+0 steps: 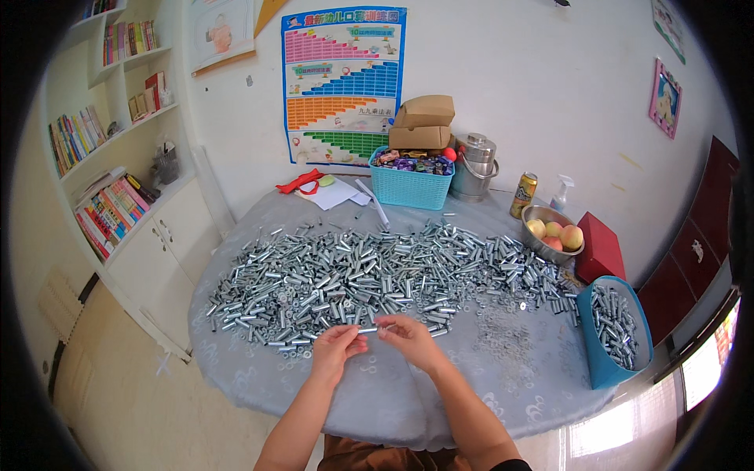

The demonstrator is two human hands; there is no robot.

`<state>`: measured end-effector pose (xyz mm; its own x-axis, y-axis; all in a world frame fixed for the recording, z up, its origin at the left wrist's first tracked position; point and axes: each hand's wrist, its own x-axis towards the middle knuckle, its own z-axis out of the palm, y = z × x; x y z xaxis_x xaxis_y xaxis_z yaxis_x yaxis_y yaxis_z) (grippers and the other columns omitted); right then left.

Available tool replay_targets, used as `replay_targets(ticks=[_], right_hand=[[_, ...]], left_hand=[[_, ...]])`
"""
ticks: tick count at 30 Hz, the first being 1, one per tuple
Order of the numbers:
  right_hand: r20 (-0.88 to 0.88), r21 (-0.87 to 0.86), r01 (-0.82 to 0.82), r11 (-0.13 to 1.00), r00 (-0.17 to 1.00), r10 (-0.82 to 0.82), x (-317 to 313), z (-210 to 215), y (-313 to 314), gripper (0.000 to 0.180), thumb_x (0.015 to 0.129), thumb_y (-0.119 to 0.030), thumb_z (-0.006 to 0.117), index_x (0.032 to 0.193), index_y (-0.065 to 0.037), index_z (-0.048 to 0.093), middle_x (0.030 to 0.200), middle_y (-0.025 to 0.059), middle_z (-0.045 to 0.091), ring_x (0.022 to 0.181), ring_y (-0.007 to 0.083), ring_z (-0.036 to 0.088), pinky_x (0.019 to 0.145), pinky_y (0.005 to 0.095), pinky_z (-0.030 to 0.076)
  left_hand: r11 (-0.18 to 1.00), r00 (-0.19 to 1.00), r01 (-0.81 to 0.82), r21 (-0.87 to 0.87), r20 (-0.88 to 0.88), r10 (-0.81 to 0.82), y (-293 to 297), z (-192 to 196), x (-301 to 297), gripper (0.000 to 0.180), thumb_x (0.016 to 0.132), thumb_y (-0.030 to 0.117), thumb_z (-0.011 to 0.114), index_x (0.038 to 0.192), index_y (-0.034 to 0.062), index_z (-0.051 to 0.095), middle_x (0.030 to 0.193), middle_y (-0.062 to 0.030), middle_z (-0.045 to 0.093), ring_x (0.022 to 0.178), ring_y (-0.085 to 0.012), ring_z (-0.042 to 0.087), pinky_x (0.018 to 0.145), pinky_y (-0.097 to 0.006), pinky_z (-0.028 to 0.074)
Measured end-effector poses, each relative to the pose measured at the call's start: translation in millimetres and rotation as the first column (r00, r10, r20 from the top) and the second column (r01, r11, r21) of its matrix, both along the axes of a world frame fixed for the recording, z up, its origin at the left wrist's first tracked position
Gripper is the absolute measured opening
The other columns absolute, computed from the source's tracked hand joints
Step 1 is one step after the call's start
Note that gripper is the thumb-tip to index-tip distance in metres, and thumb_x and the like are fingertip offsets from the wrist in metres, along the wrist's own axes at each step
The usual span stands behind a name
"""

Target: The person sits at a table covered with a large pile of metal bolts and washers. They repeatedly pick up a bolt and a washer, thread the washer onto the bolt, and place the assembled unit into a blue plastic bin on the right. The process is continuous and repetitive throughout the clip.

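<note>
**A:** What are the hands doing, there at lower centre of the frame?

**B:** The left hand (336,345) and right hand (408,336) meet over the near part of the table (393,392), fingers pinched narrow on one small silver bolt (367,330) held level between them. Whether a washer or nut sits on it is too small to tell.

**A:** Why hold it there, and not over the heap?

**B:** My guess: the bare grey cloth just below the hands gives a plain background and room for the wrists. The pile of bolts and sleeves (369,275) begins right above the fingertips, so a fresh piece is a short reach away.

**A:** And to the right?

**B:** A thin scatter of loose washers (503,334) lies right of the right hand, kept apart from the heap, likely so they pick up singly. Further on, at the lower right, a blue bin (605,345) leans at the table's edge, its mouth turned toward the person and bolts inside.

**A:** Any room to move?

**B:** Near the body, yes; the near rim curves under the forearms. The far side is crowded: a turquoise basket (410,187) at upper centre, a metal bowl of fruit (551,232), a can (523,195) and a red box (603,247) on the right, close to the wall. On the left the heap runs almost to the table's edge.
</note>
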<state>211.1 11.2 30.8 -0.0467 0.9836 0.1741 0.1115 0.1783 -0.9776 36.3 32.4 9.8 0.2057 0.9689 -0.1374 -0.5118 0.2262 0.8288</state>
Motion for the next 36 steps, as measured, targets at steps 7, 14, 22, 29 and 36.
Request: replay_targets(ticks=[7, 14, 22, 29, 36], right_hand=[[-0.094, -0.092, -0.078, 0.993, 0.993, 0.069, 4.4, -6.7, 2.6, 0.021, 0.085, -0.013, 0.06, 0.102, -0.001, 0.06, 0.086, 0.0016, 0.06, 0.077, 0.0088, 0.055, 0.07, 0.0217, 0.045], [0.218, 0.143, 0.404, 0.904, 0.877, -0.427, 35.2, -9.7, 9.4, 0.015, 0.081, -0.011, 0.061, 0.095, -0.006, 0.062, 0.082, 0.0044, 0.062, 0.074, 0.0121, 0.057, 0.067, 0.0249, 0.045], [0.454, 0.628, 0.583, 0.515, 0.262, -0.851, 83.7, -22.1, 12.9, 0.018, 0.071, -0.002, 0.057, 0.088, -0.006, 0.061, 0.086, 0.0108, 0.06, 0.082, 0.0306, 0.055, 0.073, 0.0397, 0.043], [0.551, 0.63, 0.196, 0.752, 0.57, -0.61, 34.9, -21.9, 16.5, 0.022, 0.071, -0.001, 0.056, 0.09, -0.009, 0.064, 0.092, 0.0087, 0.059, 0.09, 0.0275, 0.053, 0.08, 0.0398, 0.04], [0.636, 0.605, 0.079, 0.793, 0.551, -0.54, 11.2, -28.6, 17.1, 0.02, 0.073, -0.004, 0.057, 0.09, -0.01, 0.065, 0.089, 0.0066, 0.059, 0.09, 0.0256, 0.053, 0.081, 0.0375, 0.038]], left_hand=[[0.987, 0.997, 0.033, 0.155, -0.071, -0.022, -1.7, 1.3, 2.2, 0.014, 0.085, 0.006, 0.057, 0.096, -0.0027, 0.06, 0.085, -0.0128, 0.063, 0.072, -0.0164, 0.062, 0.066, -0.03, 0.055], [0.948, 0.978, -0.017, 0.319, -0.193, 0.082, -5.8, -1.0, 7.6, 0.018, 0.086, 0.007, 0.057, 0.1, -0.0025, 0.059, 0.09, -0.0127, 0.064, 0.073, -0.0153, 0.062, 0.065, -0.028, 0.053], [0.856, 0.865, -0.438, 0.275, -0.132, 0.485, 10.3, -12.5, -3.9, 0.012, 0.086, 0.011, 0.058, 0.092, 0.0009, 0.061, 0.074, -0.006, 0.063, 0.058, -0.0061, 0.054, 0.047, -0.019, 0.045], [0.813, 0.797, -0.497, 0.303, -0.213, 0.566, 11.6, -10.8, -4.1, 0.012, 0.084, 0.012, 0.06, 0.091, 0.0026, 0.062, 0.074, -0.0039, 0.063, 0.06, -0.0044, 0.055, 0.045, -0.017, 0.041], [0.766, 0.6, -0.246, 0.594, -0.527, 0.601, 14.4, -18.9, 0.3, 0.009, 0.076, 0.011, 0.066, 0.083, 0.006, 0.066, 0.074, -0.0031, 0.062, 0.071, -0.0152, 0.056, 0.061, -0.027, 0.044]])
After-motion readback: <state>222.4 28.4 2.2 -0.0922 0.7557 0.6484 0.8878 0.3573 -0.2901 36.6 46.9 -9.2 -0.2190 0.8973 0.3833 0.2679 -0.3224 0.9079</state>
